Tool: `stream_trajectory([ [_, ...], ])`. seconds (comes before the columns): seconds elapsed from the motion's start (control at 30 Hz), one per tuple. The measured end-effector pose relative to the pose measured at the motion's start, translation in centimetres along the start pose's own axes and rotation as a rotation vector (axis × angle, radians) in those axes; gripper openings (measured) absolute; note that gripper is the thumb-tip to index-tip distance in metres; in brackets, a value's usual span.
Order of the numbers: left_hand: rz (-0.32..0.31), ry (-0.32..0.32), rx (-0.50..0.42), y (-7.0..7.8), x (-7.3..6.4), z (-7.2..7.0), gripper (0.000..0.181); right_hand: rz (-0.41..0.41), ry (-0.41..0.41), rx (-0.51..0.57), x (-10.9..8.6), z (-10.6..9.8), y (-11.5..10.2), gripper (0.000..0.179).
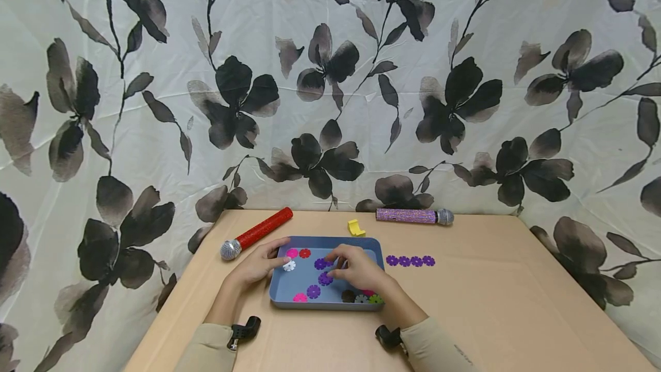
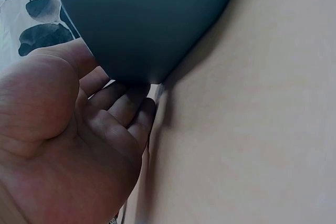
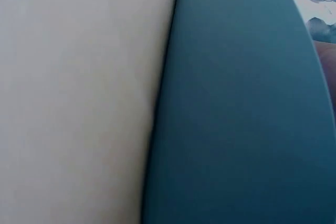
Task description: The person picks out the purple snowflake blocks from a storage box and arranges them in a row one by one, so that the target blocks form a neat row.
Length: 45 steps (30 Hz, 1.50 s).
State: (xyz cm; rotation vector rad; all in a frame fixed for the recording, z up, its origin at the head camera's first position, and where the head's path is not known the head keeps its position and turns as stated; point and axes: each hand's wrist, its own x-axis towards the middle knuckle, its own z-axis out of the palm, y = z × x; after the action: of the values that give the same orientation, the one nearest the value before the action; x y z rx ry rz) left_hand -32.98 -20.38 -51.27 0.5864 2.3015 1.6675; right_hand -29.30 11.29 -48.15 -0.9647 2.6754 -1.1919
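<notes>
I am gripping the upper-left corner of a blue rectangular tray [image 1: 330, 306] with my left hand [image 1: 260, 263], my thumb lying over the rim. My right hand [image 1: 357, 266] is reaching into the tray at the centre of the frame, thumb and forefinger closing in on the purple notched discs [image 1: 313, 291]; I cannot tell whether I am already pinching one. A white notched disc [image 1: 290, 266] is lying beside my left thumb, with a pink disc [image 1: 292, 253] and a red disc [image 1: 305, 253] just above. Near the tray's lower right, a dark brown disc [image 1: 348, 296], a grey disc [image 1: 361, 299] and a green disc [image 1: 375, 299] are sitting together. Right of the tray, a row of four purple discs [image 1: 410, 261] is lying on the wooden table [image 1: 496, 303].

The left wrist view is showing what the head view is hiding: my left fingers curling beneath the tray's edge. The right wrist view is showing mostly the tray's outer wall.

My right sleeve [image 1: 439, 346] is bearing small dark marks, perhaps lettering, too small to read. Farther out, a red glittery microphone [image 1: 256, 233] is lying upper left of the tray, a small yellow piece [image 1: 356, 228] above it, and a purple glittery microphone [image 1: 415, 216] upper right.
</notes>
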Motion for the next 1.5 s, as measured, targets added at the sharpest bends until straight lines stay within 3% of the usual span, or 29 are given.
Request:
stream_trajectory([
  [0.6,0.004,-0.004,-0.01,0.1,0.0,-0.1,0.065,0.039,-0.105,-0.106,0.5,1.7,0.1,0.03],
  [0.97,-0.004,0.002,0.032,0.3,-0.1,0.0,0.064,0.03,-0.072,-0.23,0.6,2.3,-0.1,0.02],
  [1.27,-0.015,0.015,0.036,0.3,0.0,0.1,0.063,0.037,-0.059,-0.194,0.6,2.3,0.1,0.018],
  [1.5,0.003,0.004,0.02,0.1,-0.1,0.0,0.063,0.013,-0.057,-0.077,0.3,1.3,0.0,0.016],
])
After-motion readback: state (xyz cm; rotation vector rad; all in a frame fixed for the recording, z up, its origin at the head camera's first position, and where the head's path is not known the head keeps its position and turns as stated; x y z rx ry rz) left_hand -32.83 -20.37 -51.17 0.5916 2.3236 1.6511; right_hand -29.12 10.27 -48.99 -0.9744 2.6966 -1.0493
